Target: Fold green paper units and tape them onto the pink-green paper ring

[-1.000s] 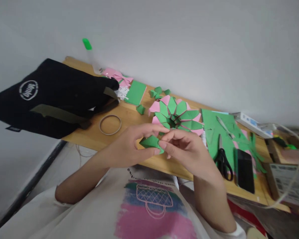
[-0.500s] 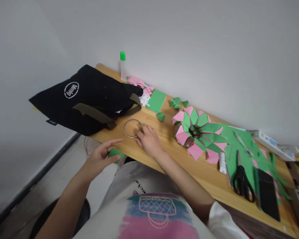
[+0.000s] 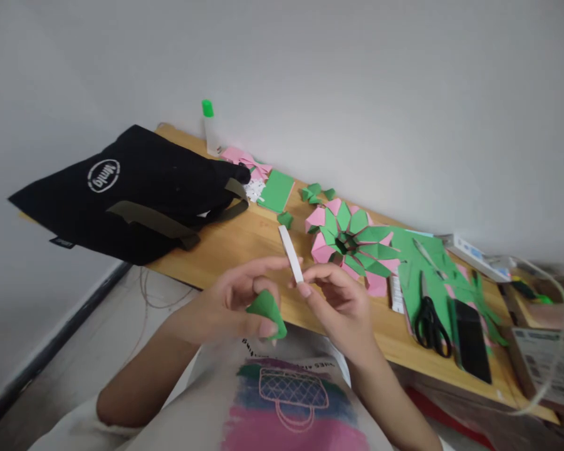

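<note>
In the head view, my left hand [image 3: 225, 307] pinches a small folded green paper piece [image 3: 267, 312] between thumb and fingers. Its index finger stretches out to the narrow white roll of tape [image 3: 289, 252]. That roll stands edge-on, gripped at its lower end by the thumb and index finger of my right hand [image 3: 345, 307]. Both hands are raised over the table's front edge, close together. Just beyond the right hand sits a round papercraft [image 3: 373, 250] of green and pink folded pieces with a dark hole in its middle.
A black bag [image 3: 145, 194] covers the table's left end. Behind are a green-capped bottle [image 3: 210, 128], a green paper stack [image 3: 276, 190] and loose folded pieces [image 3: 286, 219]. Rightward lie black-handled scissors [image 3: 432, 326], a phone [image 3: 470, 341], green sheets [image 3: 408, 250] and a cardboard box [image 3: 545, 363].
My right hand has picked the ring-shaped tape roll up off the table and brought it toward my left hand. The left hand, still with the green paper piece, has moved right. The view has shifted.
</note>
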`<state>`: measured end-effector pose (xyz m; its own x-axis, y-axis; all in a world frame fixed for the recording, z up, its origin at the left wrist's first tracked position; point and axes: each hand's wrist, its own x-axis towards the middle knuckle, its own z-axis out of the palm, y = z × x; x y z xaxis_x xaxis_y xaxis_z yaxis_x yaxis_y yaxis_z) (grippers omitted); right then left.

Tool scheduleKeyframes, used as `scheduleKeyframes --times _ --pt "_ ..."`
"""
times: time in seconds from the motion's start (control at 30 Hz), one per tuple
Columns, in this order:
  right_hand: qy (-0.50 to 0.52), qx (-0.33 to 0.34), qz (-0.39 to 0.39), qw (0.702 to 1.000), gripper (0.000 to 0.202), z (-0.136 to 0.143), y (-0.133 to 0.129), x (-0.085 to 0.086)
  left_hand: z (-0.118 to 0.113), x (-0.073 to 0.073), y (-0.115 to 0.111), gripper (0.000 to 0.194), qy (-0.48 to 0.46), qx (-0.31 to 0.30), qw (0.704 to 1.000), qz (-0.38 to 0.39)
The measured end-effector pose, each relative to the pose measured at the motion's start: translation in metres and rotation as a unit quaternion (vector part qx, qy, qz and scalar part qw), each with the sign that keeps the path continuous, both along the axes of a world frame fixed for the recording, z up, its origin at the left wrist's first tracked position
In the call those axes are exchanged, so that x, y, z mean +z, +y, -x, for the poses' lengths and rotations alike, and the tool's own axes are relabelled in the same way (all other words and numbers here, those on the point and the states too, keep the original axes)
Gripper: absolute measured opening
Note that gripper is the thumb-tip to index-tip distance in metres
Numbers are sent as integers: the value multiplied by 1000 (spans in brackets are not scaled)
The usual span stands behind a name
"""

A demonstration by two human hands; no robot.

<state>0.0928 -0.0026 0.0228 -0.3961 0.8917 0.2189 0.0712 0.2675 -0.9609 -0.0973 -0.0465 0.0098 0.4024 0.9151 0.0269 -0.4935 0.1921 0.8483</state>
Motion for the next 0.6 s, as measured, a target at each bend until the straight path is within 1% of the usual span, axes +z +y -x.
scheduleKeyframes --times 0.1,0.17,0.23,0.33,0.37,0.43,0.5,0.53,0.6 --pt "31 -36 30 998 7 -12 -6 0 -17 12 8 66 91 -55 993 -51" --pt "46 -48 36 997 10 -19 -8 0 -24 18 10 65 155 -63 981 -99" --pt "59 -46 28 997 11 -27 -9 -1 -30 22 10 64 213 -61 965 -141" --pt "74 0 -23 997 10 -39 -8 -2 -39 27 10 56 270 -61 942 -190" --pt "71 21 -44 996 17 -44 -8 -2 -41 28 10 51 283 -63 935 -203" --pt "51 63 -69 994 37 -53 -9 1 -47 32 12 36 315 -60 919 -230" --pt "49 94 -55 993 51 -61 -10 5 -52 35 15 24 354 -50 898 -258" --pt "61 104 -39 992 55 -65 -11 8 -54 35 17 20 373 -44 887 -270" --pt "89 102 -16 991 53 -71 -12 14 -58 33 19 15 403 -38 867 -293"
